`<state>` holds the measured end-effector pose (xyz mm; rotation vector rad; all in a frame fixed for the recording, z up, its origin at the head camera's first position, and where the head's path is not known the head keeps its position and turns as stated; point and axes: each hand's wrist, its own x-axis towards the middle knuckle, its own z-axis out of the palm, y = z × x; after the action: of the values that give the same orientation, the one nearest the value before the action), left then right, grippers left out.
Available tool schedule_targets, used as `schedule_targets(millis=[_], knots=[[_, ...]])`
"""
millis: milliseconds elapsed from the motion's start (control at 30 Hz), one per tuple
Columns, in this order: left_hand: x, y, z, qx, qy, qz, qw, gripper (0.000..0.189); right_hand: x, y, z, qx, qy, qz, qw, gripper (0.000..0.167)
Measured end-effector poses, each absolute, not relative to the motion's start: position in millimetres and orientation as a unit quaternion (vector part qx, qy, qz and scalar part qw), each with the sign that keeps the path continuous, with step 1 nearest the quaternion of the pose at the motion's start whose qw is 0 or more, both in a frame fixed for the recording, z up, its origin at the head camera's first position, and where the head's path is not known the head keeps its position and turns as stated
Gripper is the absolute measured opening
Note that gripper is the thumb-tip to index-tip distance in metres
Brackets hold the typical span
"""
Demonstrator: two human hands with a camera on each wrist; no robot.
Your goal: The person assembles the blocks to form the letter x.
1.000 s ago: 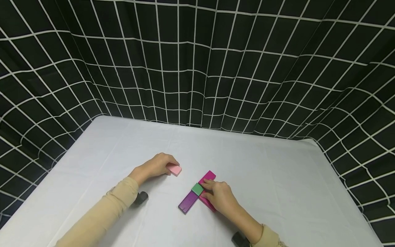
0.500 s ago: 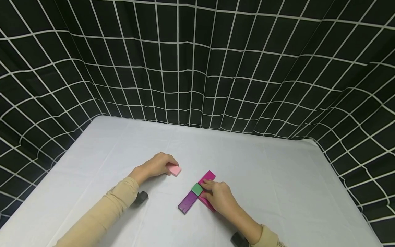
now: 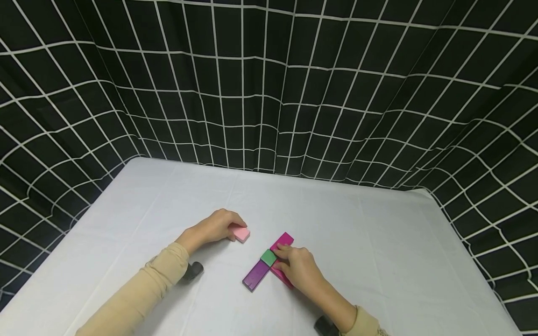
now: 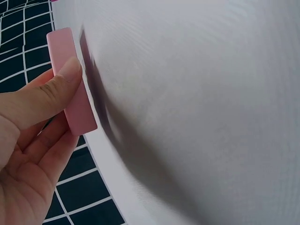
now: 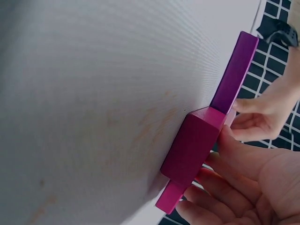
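Note:
My left hand (image 3: 214,226) pinches a flat pink block (image 3: 241,233) just above or on the cloth; the left wrist view shows the thumb on one face of the pink block (image 4: 79,105) and fingers behind it. To the right, a green square block (image 3: 268,257) touches a purple block (image 3: 255,276) at its near left, a magenta block (image 3: 286,239) at its far right, and another magenta block (image 3: 282,276) at its near right. My right hand (image 3: 301,267) grips that near-right magenta block, thumb and fingers on opposite sides, partly covering it.
White cloth (image 3: 361,233) covers the table. Black curtains with a white grid (image 3: 260,84) stand behind it and along both sides. Dark wrist devices, including a black cylinder (image 3: 195,269) under the left wrist, hang close to the cloth.
My left hand has shifted slightly right and nearer with the pink block, a little closer to the joined blocks. The right hand and those blocks stay practically in place.

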<state>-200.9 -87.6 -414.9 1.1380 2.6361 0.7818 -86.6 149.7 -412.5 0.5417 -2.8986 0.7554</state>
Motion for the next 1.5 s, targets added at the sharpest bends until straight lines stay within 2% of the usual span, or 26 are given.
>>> schedule_targets(millis=[1500], knots=[[-183,-65,-414,0.431,0.856,0.265,0.106,0.032,-86,149,-411,0.188,-0.949,0.246,0.059,0.033]])
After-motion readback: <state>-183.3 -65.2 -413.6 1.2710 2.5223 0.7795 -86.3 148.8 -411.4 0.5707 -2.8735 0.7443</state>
